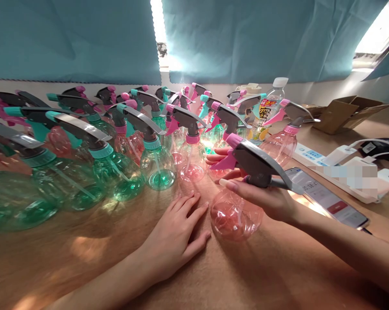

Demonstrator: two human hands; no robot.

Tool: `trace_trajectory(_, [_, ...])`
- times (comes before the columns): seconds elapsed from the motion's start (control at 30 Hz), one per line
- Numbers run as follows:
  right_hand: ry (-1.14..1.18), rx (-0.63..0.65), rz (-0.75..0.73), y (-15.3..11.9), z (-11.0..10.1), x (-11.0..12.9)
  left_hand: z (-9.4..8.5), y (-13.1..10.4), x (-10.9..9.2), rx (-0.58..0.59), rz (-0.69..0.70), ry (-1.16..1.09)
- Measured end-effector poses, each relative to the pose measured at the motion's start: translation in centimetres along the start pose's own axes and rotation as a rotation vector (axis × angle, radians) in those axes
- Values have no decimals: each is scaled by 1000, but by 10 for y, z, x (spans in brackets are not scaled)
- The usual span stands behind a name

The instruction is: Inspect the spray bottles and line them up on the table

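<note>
A pink spray bottle (pixel 236 215) with a grey and pink trigger head is at the middle right, tilted a little. My right hand (pixel 268 196) wraps around its neck below the head, the thumb in front and the other fingers partly hidden behind the trigger. Flat on the table, my left hand (pixel 178 228) lies with its fingers stretched out just left of that bottle, holding nothing. Beyond my left fingertips stand a green spray bottle (pixel 157 168) and another pink spray bottle (pixel 193 161).
Rows of green and pink spray bottles (pixel 113 176) fill the left and back of the wooden table (pixel 94 262). To the right are a phone (pixel 330 198), a white power strip (pixel 336 172) with plugs and cables, and a cardboard box (pixel 343 114). A labelled drink bottle (pixel 267 105) stands behind.
</note>
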State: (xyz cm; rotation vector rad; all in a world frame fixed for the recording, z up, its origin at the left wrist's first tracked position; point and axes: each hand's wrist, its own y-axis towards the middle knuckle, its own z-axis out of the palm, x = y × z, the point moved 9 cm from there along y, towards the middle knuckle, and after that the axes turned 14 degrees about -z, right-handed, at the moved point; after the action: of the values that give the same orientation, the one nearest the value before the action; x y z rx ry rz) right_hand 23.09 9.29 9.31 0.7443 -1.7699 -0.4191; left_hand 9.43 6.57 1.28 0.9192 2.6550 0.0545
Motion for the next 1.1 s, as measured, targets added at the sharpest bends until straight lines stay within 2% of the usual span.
trace_trajectory(0.1, [81, 61, -25, 1, 8, 3, 0, 0, 0, -1, 2, 3])
trace_trajectory(0.3, [89, 83, -8, -4, 9, -4, 0, 0, 0, 5, 0, 7])
trace_trajectory(0.53, [71, 67, -21, -9, 4, -12, 1, 0, 1, -9, -7, 2])
trace_trajectory(0.77, [27, 56, -17, -6, 3, -7, 1, 0, 1, -9, 1, 7])
trace_trajectory(0.97, [-6, 13, -76, 3, 4, 7, 1, -1, 1, -9, 2, 9])
trace_trajectory(1.1, [-44, 24, -20, 2, 4, 3, 0, -1, 1, -17, 2, -3])
